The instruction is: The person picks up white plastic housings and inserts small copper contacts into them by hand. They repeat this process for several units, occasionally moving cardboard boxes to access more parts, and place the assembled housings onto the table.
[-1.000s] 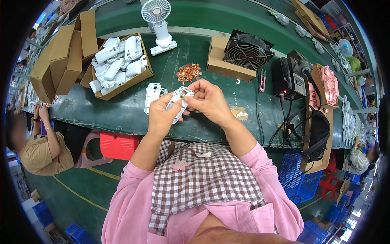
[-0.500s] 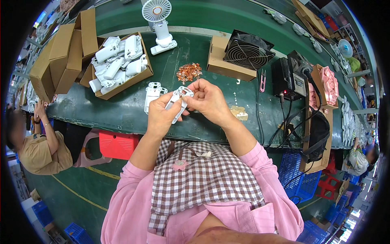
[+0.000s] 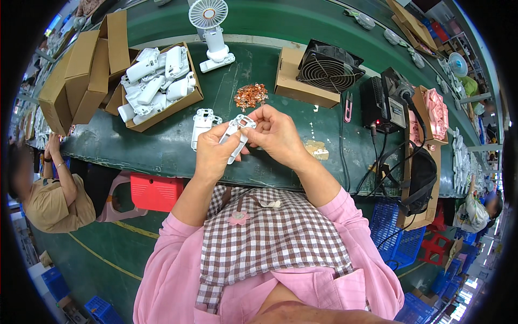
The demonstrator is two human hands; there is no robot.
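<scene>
My left hand (image 3: 212,155) is closed round a white plastic housing (image 3: 232,130), thumb across its face, and holds it tilted above the green table. At the housing's upper end my right hand (image 3: 280,136) pinches its edge with thumb and fingertips. Whether a small piece sits between those fingertips is hidden. A second white housing (image 3: 203,123) lies on the table just left of the held one. Beyond both hands is a pile of small copper-coloured metal pieces (image 3: 251,96).
Back left, a cardboard box (image 3: 171,114) holds several white housings. A white handheld fan (image 3: 214,46) stands at the back. To the right are a black fan (image 3: 330,67) on a carton, pink-handled tweezers (image 3: 348,110), a black power unit (image 3: 382,105) with cables, and boxed pink parts (image 3: 436,116).
Almost nothing differs. Both hands keep their hold on the white housing, which has shifted very slightly.
</scene>
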